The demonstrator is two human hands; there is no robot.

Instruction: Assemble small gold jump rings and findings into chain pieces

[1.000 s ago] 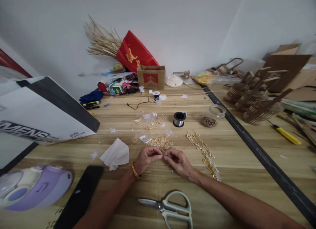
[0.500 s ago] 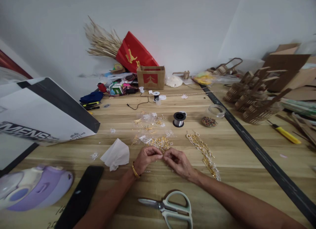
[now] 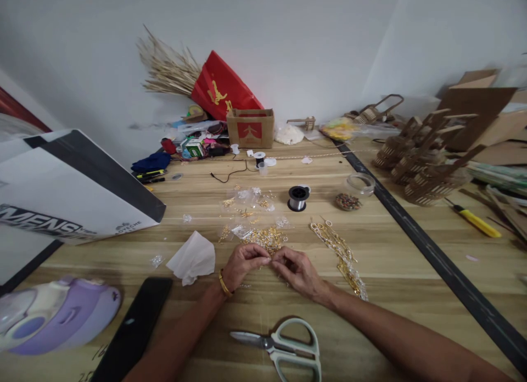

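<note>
My left hand (image 3: 246, 263), with a gold bracelet at its wrist, and my right hand (image 3: 297, 270) meet over the table, each in a pinch. Their fingertips almost touch; whatever sits between them is too small to make out. Just beyond the fingers lies a pile of gold and silver beads (image 3: 267, 236). Strands of gold and clear beaded chain (image 3: 340, 254) are laid out to the right of my right hand. A spool of silver wire (image 3: 298, 198) stands upright behind the pile. Nearer to me, between my forearms, are scissors (image 3: 284, 346) with pale handles.
Left of my hands lie a white tissue (image 3: 193, 258), a black phone (image 3: 134, 327) and a purple-and-white device (image 3: 69, 316). A large white box (image 3: 78, 190) stands behind them. On the right are a jar of beads (image 3: 349, 198), small woven baskets (image 3: 432, 179) and a yellow-handled tool (image 3: 477, 222).
The view has shifted very slightly. Both hands hold the same pinch in nearly the same place, and the things on the table lie as before.
</note>
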